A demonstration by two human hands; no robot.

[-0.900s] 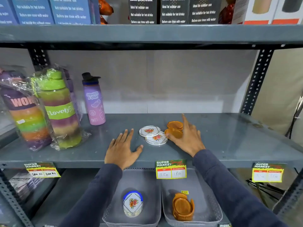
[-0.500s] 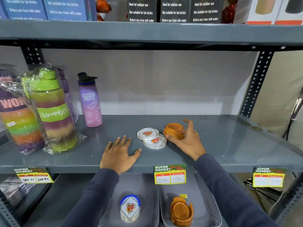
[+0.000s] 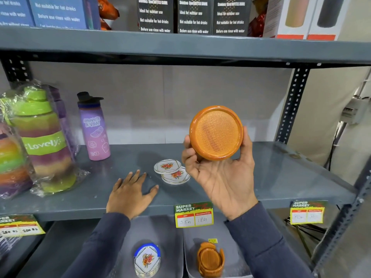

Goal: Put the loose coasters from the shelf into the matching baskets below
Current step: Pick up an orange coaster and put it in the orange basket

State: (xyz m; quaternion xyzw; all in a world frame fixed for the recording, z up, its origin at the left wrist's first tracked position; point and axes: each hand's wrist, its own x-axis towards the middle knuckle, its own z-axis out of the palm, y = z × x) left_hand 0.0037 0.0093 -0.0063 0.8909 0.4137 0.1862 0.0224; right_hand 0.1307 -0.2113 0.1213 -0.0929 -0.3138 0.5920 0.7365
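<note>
A: Begin with the big things. Your shelf crosses the middle of the frame, and the two baskets are at the bottom: the right basket holds the orange holder, the left basket the flowered set.

B: And the hands?

A: Your right hand holds the orange coaster by its rim, right of centre. It seems stiff, light and glossy, so I think it can slip; keep the fingers on the raised edge. Your left hand lies flat and spread on the shelf, holding nothing. Two white flowered coasters remain in the centre; thin, so lift them by the edge.
</note>
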